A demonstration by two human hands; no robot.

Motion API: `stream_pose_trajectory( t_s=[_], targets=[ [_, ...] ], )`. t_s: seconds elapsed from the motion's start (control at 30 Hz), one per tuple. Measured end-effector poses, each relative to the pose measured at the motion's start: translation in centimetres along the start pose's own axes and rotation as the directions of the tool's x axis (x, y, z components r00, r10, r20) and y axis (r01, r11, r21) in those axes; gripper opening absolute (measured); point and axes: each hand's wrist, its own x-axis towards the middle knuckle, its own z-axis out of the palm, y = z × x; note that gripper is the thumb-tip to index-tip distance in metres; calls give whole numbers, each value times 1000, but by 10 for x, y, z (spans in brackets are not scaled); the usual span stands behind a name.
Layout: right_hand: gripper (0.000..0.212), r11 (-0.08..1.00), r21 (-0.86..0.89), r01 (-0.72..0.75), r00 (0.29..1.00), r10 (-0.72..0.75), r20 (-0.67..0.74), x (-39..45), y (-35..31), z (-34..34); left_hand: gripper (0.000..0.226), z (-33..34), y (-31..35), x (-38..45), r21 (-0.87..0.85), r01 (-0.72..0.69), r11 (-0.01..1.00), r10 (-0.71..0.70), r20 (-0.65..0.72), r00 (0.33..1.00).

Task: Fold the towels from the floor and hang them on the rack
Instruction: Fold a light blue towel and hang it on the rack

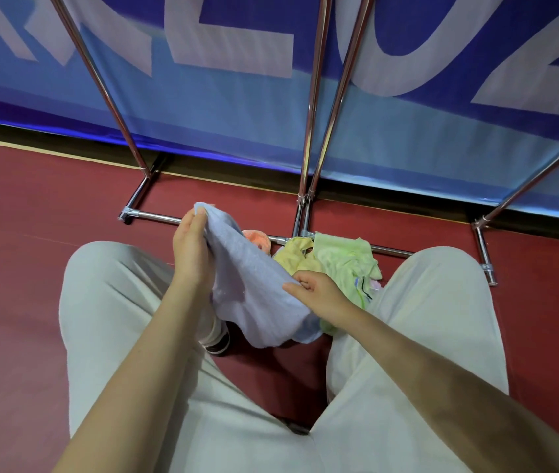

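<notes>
Hands are stretching the pale blue towel (254,285) above the floor (32,233) to find its edges: left hand (191,249) pinching the far corner, right hand (312,293) gripping the near edge, green towel (343,261) and yellow towel (293,259) waiting beside the rack (308,131).

Blue towel (254,288): soft nubby terry cloth, matt. Green towel (343,264), yellow towel (293,257): same fuzzy cloth. Rack (312,107): polished chrome metal tubes. Floor (32,268): smooth red, slight sheen. Trousers (107,302): matt woven cloth.

towels (257,285): 4, maybe more | hands (191,249): 2 | rack (308,138): 1
</notes>
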Motion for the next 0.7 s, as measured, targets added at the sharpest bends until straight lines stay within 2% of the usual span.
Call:
stream_pose_trajectory(
  t_s=[0.13,0.23,0.3,0.53,0.7],
  targets=[
    [46,978,-210,5,996,15,92,-4,12,-1,22,-8,8,10,-125,35,992,-46,-86,995],
    [47,937,-348,-13,992,57,116,-7,19,-4,24,-16,13,16,-150,14,989,-32,-117,993],
    [46,944,-327,-31,995,58,75,-7,17,-9,26,-18,14,16,-144,-5,990,-14,-128,992],
    [29,957,-269,-103,979,50,-199,1,9,-28,21,-15,14,12,-48,-49,998,40,-176,984],
    [33,950,-283,-132,962,54,-269,3,10,-29,27,-10,15,4,7,-103,995,103,-137,985]
  ],
)
